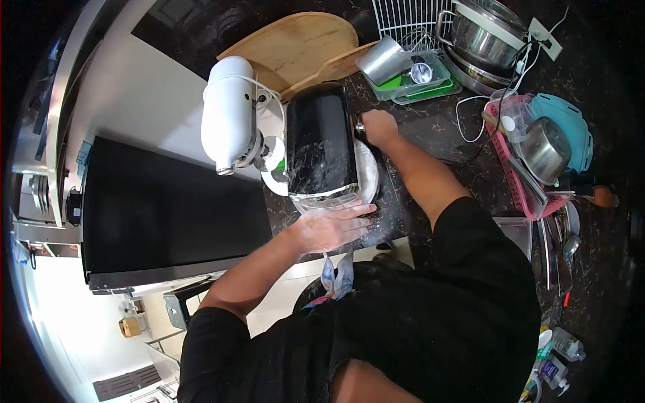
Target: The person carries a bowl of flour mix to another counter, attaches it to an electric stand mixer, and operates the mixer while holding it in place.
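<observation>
Black mixer: centre of counter, between both hands.
Left hand: spread flat against its near end.
Right hand: closed on its right-side knob.
Writing: none readable.

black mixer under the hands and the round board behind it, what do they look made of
Black mixer: looks like glossy painted metal or plastic, with sharp reflections and white dusty smears; which one is unclear. Round board: pale wood or bamboo, matte, with visible grain.
</observation>
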{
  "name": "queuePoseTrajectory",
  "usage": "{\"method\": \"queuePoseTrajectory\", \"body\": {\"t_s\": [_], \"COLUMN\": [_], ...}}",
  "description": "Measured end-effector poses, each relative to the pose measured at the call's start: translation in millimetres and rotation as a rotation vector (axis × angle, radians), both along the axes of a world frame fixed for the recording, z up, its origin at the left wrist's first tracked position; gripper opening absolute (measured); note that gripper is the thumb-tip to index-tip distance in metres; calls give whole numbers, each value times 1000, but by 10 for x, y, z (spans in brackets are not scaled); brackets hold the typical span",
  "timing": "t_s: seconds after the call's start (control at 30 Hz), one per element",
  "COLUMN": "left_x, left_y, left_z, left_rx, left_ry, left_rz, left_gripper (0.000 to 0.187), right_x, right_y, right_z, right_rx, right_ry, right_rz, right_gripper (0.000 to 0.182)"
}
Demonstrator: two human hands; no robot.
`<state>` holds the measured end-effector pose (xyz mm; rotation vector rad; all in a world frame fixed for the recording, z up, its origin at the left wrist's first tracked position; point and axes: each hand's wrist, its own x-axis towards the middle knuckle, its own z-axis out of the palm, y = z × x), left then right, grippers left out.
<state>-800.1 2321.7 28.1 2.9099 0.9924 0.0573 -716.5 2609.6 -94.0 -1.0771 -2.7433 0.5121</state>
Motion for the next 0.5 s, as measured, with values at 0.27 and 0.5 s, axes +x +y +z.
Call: {"method": "queuePoseTrajectory", "body": {"t_s": [0.27, 0.5], "left_x": [-18, 5], "left_y": [-32, -34], "left_z": [-56, -17], "left_rx": [-9, 1], "left_ry": [8, 39], "left_rz": [15, 8], "left_gripper": [50, 50], "right_x": [-35, -55], "right_y": [104, 137], "right_z": [56, 49], "right_rx": [-98, -116], "right_ry": [-78, -104], "right_rz": [43, 47], "right_gripper": [20, 21]}}
